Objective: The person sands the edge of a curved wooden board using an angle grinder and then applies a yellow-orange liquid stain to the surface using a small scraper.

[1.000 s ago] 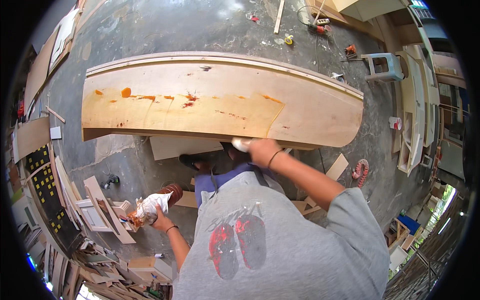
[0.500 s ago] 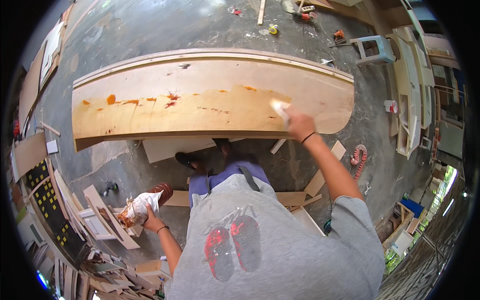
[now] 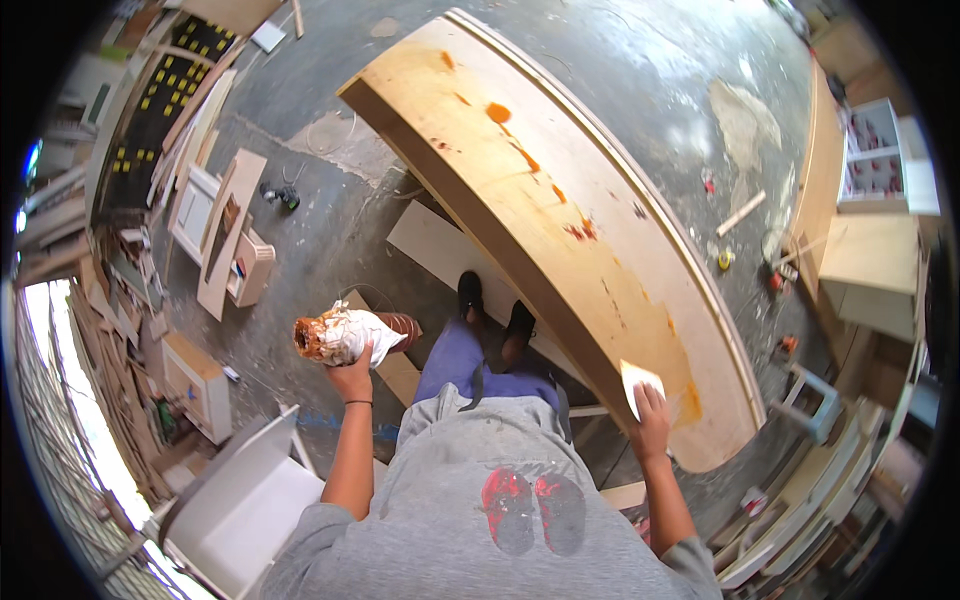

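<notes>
Left of the middle, your left hand (image 3: 350, 380) is curled round the bottle (image 3: 347, 335); its messy end sticks out to the left. At lower right, your right hand (image 3: 652, 428) pinches the white card (image 3: 632, 379), which pokes past your fingers (image 3: 649, 394). Farther off, the board (image 3: 630, 280) slants to the upper middle, with orange spots (image 3: 498, 113).

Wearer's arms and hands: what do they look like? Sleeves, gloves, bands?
Short grey sleeves, forearms bare below them. Left hand: no glove, thin dark band at the wrist. Right hand: no glove; any wristband there is hard to make out.
</notes>
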### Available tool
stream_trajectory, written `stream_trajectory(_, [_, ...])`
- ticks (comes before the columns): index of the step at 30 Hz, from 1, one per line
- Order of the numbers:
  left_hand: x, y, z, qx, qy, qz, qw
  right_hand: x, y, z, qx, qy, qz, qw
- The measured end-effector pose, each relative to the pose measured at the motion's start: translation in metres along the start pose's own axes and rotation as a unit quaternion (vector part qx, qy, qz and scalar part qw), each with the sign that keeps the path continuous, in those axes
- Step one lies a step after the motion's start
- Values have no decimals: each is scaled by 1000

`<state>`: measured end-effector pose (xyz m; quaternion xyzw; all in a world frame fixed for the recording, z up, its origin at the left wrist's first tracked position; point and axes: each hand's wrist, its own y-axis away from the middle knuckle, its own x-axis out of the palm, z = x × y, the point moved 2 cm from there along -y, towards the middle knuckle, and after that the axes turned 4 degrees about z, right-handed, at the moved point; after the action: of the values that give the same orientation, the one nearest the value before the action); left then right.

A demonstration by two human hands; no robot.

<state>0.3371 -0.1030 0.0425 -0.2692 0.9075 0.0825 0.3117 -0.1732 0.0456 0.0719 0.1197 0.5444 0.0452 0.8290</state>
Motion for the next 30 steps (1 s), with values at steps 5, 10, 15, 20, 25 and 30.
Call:
stream_trajectory(5, [-25,5,23,-114,-58,22,991,10,-249,113,-202,71,-7,977])
stream_trajectory(10, [-39,5,49,-160,-77,-27,984,0,-496,232,-285,162,6,945])
stream_trajectory(15, [-51,2,83,-247,-19,-80,966,11,-687,317,-257,144,51,954])
stream_trajectory(20, [-55,-6,92,-295,-40,-93,950,35,-742,350,-220,230,149,936])
stream_trajectory(25, [-44,-20,84,-276,28,-100,955,37,-690,319,-249,312,204,894])
stream_trajectory(30, [-27,-30,79,-235,30,-69,969,23,-568,244,-241,308,287,874])
